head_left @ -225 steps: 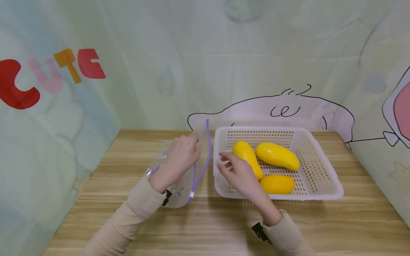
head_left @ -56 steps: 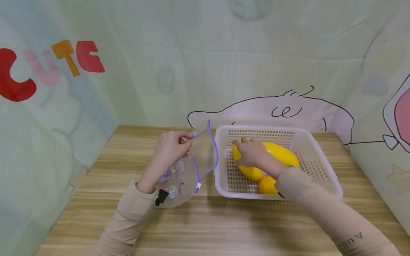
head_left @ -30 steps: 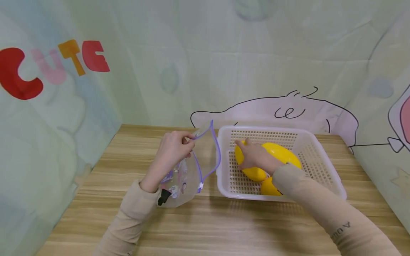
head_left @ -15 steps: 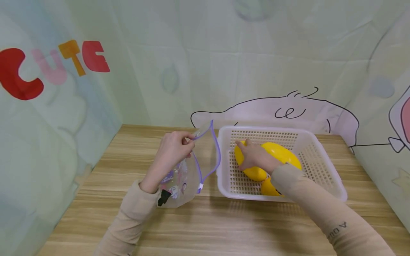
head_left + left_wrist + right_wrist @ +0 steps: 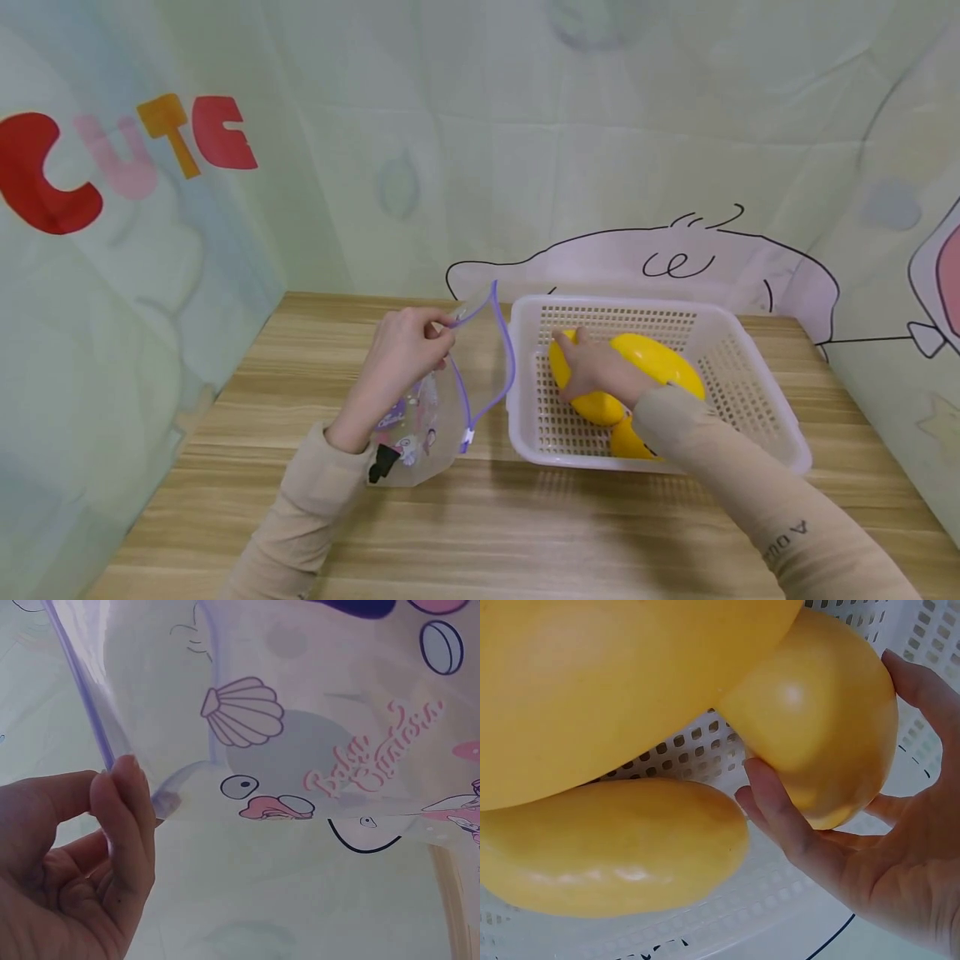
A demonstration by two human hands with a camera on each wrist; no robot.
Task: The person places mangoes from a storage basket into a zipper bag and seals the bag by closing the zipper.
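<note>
In the head view, the left hand (image 5: pixel 411 343) pinches a clear zip bag (image 5: pixel 438 437); the right hand (image 5: pixel 596 367) grips a mango (image 5: pixel 602 409) in the white basket (image 5: pixel 570 460). Left wrist: a narrow pinch at the bag's rim. Right wrist: the hand curls round the mango, beside two other mangoes (image 5: pixel 615 851).

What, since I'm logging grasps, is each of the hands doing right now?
Left hand: closed, pinching the clear bag near its mouth.
Right hand: holding one yellow fruit in the white basket, fingers curled round it.
</note>
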